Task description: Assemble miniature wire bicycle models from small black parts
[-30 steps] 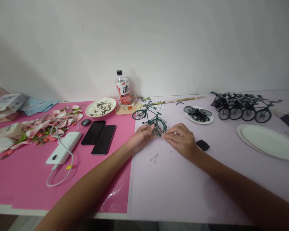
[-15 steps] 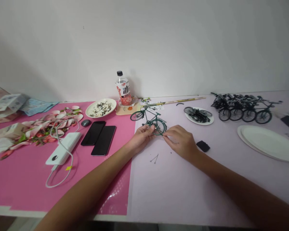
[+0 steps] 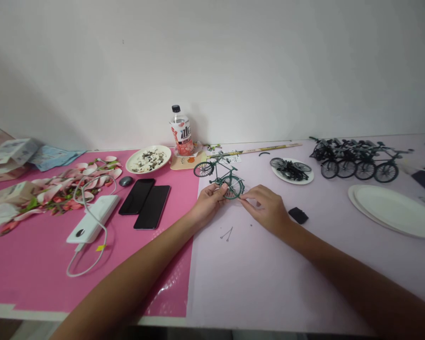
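Note:
A dark green model bicycle point(image 3: 217, 166) is held tilted above the lilac part of the table, its front wheel raised to the left. My left hand point(image 3: 209, 203) is closed on it, thumb at the rear wheel point(image 3: 233, 187) and fingers partly hidden behind. My right hand point(image 3: 265, 205) pinches the lower right edge of that wheel with thumb and forefinger; any small part between the fingertips is too small to make out. Two thin metal pins point(image 3: 226, 234) lie on the table below the hands, with a tiny dark piece point(image 3: 251, 225) to their right.
Several assembled model bicycles point(image 3: 361, 158) stand at the back right. Nearby are a plate of black parts point(image 3: 292, 171), white plates point(image 3: 396, 210) and a small black block point(image 3: 298, 215). Leftward are a bottle point(image 3: 182, 134), phones point(image 3: 152, 206), a white power bank point(image 3: 94, 218) and artificial petals point(image 3: 74, 186).
The model bicycle has tipped very slightly, its front wheel shifting a little up and to the right. Both hands keep their grip in nearly the same place.

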Available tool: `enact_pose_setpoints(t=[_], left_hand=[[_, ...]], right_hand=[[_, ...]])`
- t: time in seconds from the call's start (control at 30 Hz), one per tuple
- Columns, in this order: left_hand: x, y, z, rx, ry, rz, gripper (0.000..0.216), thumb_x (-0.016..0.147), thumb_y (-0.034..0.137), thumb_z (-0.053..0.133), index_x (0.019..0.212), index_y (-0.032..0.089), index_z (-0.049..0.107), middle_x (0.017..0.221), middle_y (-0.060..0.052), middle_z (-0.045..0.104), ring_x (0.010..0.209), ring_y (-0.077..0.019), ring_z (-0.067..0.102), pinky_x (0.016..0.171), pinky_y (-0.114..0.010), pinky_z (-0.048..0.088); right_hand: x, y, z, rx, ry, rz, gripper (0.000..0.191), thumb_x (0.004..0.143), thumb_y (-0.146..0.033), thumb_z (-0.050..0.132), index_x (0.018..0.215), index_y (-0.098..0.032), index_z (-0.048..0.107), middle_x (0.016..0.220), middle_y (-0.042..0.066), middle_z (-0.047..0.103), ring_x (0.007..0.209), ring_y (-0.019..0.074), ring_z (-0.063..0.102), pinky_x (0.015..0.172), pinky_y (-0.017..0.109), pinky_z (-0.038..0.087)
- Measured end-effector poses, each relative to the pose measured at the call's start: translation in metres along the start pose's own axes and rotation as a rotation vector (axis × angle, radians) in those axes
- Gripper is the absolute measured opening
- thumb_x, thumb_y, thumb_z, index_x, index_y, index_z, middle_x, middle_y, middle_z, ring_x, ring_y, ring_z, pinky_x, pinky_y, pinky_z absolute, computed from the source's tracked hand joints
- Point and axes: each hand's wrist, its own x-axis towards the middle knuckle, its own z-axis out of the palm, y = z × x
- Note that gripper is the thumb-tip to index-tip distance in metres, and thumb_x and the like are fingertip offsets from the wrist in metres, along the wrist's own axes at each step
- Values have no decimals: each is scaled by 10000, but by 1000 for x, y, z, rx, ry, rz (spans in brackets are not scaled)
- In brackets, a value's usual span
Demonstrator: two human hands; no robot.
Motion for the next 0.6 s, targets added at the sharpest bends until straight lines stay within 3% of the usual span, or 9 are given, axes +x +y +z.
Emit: enact_pose_setpoints(t=[0.17,0.33,0.6], left_hand=[[-2,3,3,1,3,13,402,725,444,930,768,154,655,807,-26,706,816,-153,675,851,-304,516],[-4,3,2,49,-20,44,405,639,319,970,741,173,606,839,-35,710,851,-177,678,838,-318,513],[-3,-3,0,198,48,73,472,659,404,966,775,186,563,761,1,647,758,-149,630,752,-295,487]], right_hand=[[-3,3,2,40,-12,77,112,939,-147,682,872,-237,681,809,33,758,736,189,703,613,315,546],[-4,3,2,62,-30,87,113,934,-148,685,863,-236,686,812,31,758,733,189,704,619,316,543],[-4,3,4,89,-66,71,105,957,-169,688,878,-237,702,811,26,743,738,185,689,651,321,549]])
